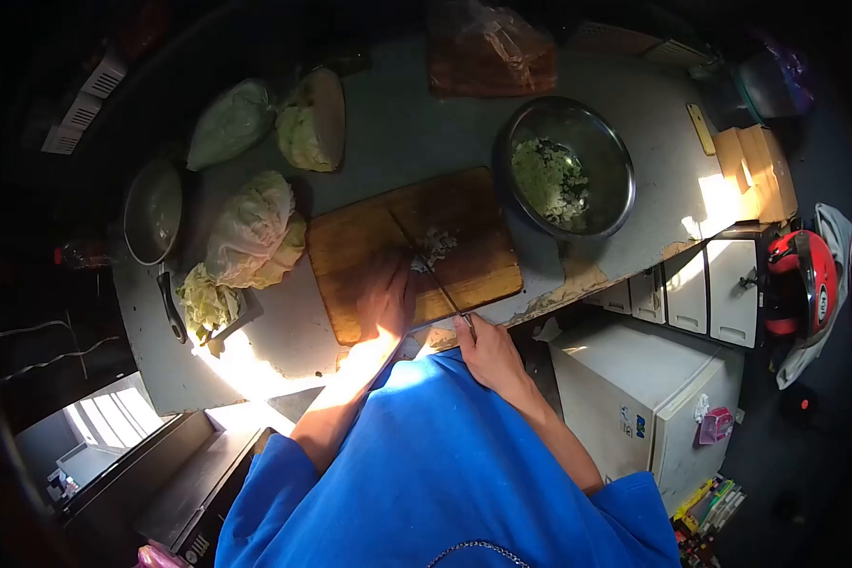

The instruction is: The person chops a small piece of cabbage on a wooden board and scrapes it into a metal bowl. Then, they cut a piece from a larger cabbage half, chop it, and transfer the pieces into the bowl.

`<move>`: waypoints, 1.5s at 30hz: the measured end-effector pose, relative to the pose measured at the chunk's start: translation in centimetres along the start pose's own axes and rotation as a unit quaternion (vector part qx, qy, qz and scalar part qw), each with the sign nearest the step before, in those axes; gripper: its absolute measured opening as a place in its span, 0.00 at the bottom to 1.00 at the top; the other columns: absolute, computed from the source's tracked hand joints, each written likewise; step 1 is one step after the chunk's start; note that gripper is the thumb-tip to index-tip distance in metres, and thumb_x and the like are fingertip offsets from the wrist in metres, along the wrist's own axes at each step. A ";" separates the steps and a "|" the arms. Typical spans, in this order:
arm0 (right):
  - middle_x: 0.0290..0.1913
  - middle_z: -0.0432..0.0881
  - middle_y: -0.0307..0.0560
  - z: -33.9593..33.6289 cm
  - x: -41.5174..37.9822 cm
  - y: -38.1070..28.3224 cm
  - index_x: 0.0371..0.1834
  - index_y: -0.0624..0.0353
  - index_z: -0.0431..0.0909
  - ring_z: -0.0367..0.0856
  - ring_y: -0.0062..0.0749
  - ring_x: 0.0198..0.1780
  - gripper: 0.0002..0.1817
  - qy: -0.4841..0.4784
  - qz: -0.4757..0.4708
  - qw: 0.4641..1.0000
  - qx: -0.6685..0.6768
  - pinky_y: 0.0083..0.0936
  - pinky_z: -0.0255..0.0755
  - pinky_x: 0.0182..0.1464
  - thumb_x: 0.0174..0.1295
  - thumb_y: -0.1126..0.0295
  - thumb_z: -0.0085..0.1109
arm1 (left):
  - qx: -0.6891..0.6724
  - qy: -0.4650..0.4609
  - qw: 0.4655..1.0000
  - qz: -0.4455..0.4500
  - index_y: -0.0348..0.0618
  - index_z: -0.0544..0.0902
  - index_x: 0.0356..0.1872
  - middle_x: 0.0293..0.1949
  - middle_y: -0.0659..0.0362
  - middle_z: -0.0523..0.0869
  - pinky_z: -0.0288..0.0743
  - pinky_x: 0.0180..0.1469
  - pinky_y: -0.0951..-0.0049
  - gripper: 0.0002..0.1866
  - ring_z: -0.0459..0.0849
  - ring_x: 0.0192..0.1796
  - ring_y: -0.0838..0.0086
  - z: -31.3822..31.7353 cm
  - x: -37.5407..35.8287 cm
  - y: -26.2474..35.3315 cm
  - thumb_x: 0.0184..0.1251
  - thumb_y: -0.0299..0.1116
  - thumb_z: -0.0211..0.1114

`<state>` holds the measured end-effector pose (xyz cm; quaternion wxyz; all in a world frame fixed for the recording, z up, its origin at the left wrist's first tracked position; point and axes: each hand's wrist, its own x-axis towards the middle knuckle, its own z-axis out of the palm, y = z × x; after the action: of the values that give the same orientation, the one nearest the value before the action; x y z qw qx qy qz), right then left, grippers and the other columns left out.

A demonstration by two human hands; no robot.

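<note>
On a wooden cutting board lies a small heap of finely chopped pale vegetable. My right hand is closed around the handle of a knife at the board's near edge. The blade runs diagonally across the board, away and to the left, along the chopped bits. My left hand rests on the board just left of the blade, fingers bent and close together. A few pale bits show by its fingertips; what lies under them is hidden. Right of the board, a metal bowl holds chopped green-white pieces.
Left of the board are a cabbage, loose leaves and a frying pan. Behind them lie a cut cabbage and a plastic bag. A reddish-brown bagged item sits at the back. A yellow-handled item lies right.
</note>
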<state>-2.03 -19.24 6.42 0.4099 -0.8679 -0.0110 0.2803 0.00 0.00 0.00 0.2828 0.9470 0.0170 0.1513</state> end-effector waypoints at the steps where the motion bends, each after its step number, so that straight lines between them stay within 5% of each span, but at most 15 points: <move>1: 0.37 0.84 0.73 0.1 -0.2 -0.2 0.44 0.65 0.79 0.80 0.76 0.45 0.22 0.010 0.010 1.000 -0.027 0.57 0.75 0.47 0.80 0.53 0.48 | 0.000 -0.002 1.000 0.010 0.43 0.87 0.58 0.61 0.48 0.85 0.72 0.74 0.55 0.18 0.80 0.68 0.52 -0.3 0.1 0.3 0.67 0.27 0.69; 6: 0.35 0.83 0.72 0.8 0.6 0.3 0.41 0.67 0.78 0.80 0.76 0.45 0.24 0.041 0.012 0.996 -0.072 0.56 0.74 0.46 0.80 0.53 0.47 | -0.004 0.009 1.000 0.028 0.42 0.87 0.57 0.59 0.49 0.85 0.72 0.73 0.53 0.17 0.80 0.67 0.51 0.0 0.3 -0.1 0.67 0.27 0.68; 9: 0.32 0.83 0.68 0.6 0.8 1.5 0.38 0.68 0.77 0.81 0.71 0.38 0.26 0.037 -0.031 0.999 0.018 0.51 0.74 0.43 0.82 0.52 0.45 | 0.005 0.013 0.999 0.035 0.42 0.87 0.57 0.59 0.49 0.86 0.71 0.73 0.52 0.17 0.80 0.67 0.51 0.1 0.3 -0.1 0.67 0.26 0.68; 12: 0.25 0.78 0.60 -0.2 0.4 1.3 0.35 0.68 0.75 0.72 0.51 0.27 0.28 0.008 -0.034 0.998 0.060 0.41 0.72 0.37 0.83 0.52 0.43 | -0.002 0.014 1.000 0.019 0.42 0.87 0.57 0.58 0.49 0.86 0.71 0.74 0.52 0.18 0.80 0.67 0.51 -0.1 0.2 0.0 0.67 0.26 0.68; 13: 0.25 0.78 0.60 -0.3 0.2 1.1 0.35 0.68 0.75 0.72 0.51 0.27 0.28 0.006 -0.034 0.998 0.060 0.41 0.72 0.37 0.83 0.52 0.43 | -0.006 0.014 1.000 0.019 0.41 0.87 0.57 0.58 0.48 0.86 0.70 0.74 0.52 0.18 0.80 0.67 0.51 -0.2 0.2 0.0 0.67 0.26 0.69; 15: 0.34 0.83 0.70 -0.7 -0.2 0.5 0.38 0.68 0.77 0.81 0.72 0.41 0.27 -0.003 0.000 0.998 0.056 0.52 0.74 0.45 0.82 0.51 0.45 | -0.012 0.014 1.000 0.020 0.41 0.87 0.57 0.58 0.48 0.87 0.70 0.74 0.52 0.18 0.80 0.67 0.51 -0.1 0.3 0.1 0.67 0.26 0.69; 19: 0.32 0.83 0.72 0.5 -0.2 0.9 0.37 0.68 0.77 0.81 0.74 0.40 0.26 0.028 -0.001 1.000 0.001 0.57 0.74 0.44 0.80 0.52 0.47 | -0.005 0.011 1.000 0.023 0.42 0.87 0.57 0.58 0.49 0.86 0.71 0.74 0.52 0.18 0.80 0.67 0.51 -0.2 0.4 0.1 0.67 0.26 0.69; 21: 0.31 0.82 0.69 0.8 -0.5 0.2 0.40 0.68 0.78 0.81 0.73 0.40 0.22 0.051 0.020 0.995 -0.086 0.51 0.73 0.41 0.80 0.56 0.49 | -0.003 0.006 1.000 0.020 0.42 0.87 0.57 0.58 0.49 0.86 0.72 0.73 0.53 0.18 0.80 0.67 0.52 -0.3 -0.2 0.0 0.67 0.26 0.69; 28: 0.28 0.80 0.68 0.1 -0.6 0.8 0.38 0.67 0.77 0.79 0.73 0.37 0.23 0.039 -0.002 0.999 0.009 0.50 0.73 0.38 0.80 0.55 0.49 | -0.011 -0.004 1.000 0.016 0.43 0.86 0.59 0.60 0.51 0.86 0.70 0.75 0.52 0.18 0.78 0.69 0.51 -0.4 0.2 0.1 0.68 0.27 0.68; 30: 0.29 0.81 0.73 -0.3 -0.6 0.4 0.34 0.67 0.76 0.80 0.76 0.39 0.25 0.048 -0.001 0.999 0.012 0.60 0.71 0.42 0.79 0.54 0.50 | -0.010 -0.008 1.000 0.009 0.43 0.86 0.59 0.60 0.52 0.85 0.69 0.75 0.51 0.18 0.77 0.70 0.51 -0.4 0.3 0.3 0.68 0.28 0.68; 34: 0.29 0.81 0.73 0.0 -0.4 0.9 0.34 0.68 0.76 0.80 0.76 0.40 0.25 0.049 -0.007 0.999 0.009 0.60 0.72 0.42 0.79 0.53 0.50 | -0.002 -0.018 0.999 0.026 0.44 0.86 0.59 0.61 0.53 0.85 0.68 0.76 0.50 0.18 0.76 0.71 0.51 -0.7 0.6 0.3 0.68 0.27 0.67; 36: 0.29 0.81 0.68 0.0 -0.3 0.9 0.37 0.67 0.77 0.80 0.73 0.38 0.23 0.042 -0.007 0.999 -0.009 0.51 0.72 0.39 0.80 0.55 0.50 | 0.001 -0.023 0.999 0.027 0.44 0.86 0.59 0.61 0.53 0.85 0.68 0.76 0.50 0.18 0.76 0.71 0.51 -0.6 0.6 0.4 0.68 0.27 0.67; 45: 0.32 0.81 0.72 0.5 -0.1 1.1 0.38 0.68 0.78 0.80 0.74 0.41 0.23 0.070 -0.029 0.997 -0.028 0.55 0.73 0.41 0.80 0.55 0.49 | -0.001 -0.022 0.999 0.024 0.44 0.86 0.60 0.61 0.52 0.85 0.71 0.74 0.51 0.19 0.76 0.70 0.50 -0.5 0.6 0.2 0.68 0.26 0.66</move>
<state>-2.64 -19.63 5.42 0.3931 -0.8960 -0.0151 0.2060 0.40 0.19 0.66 0.2802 0.9500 -0.0124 0.1374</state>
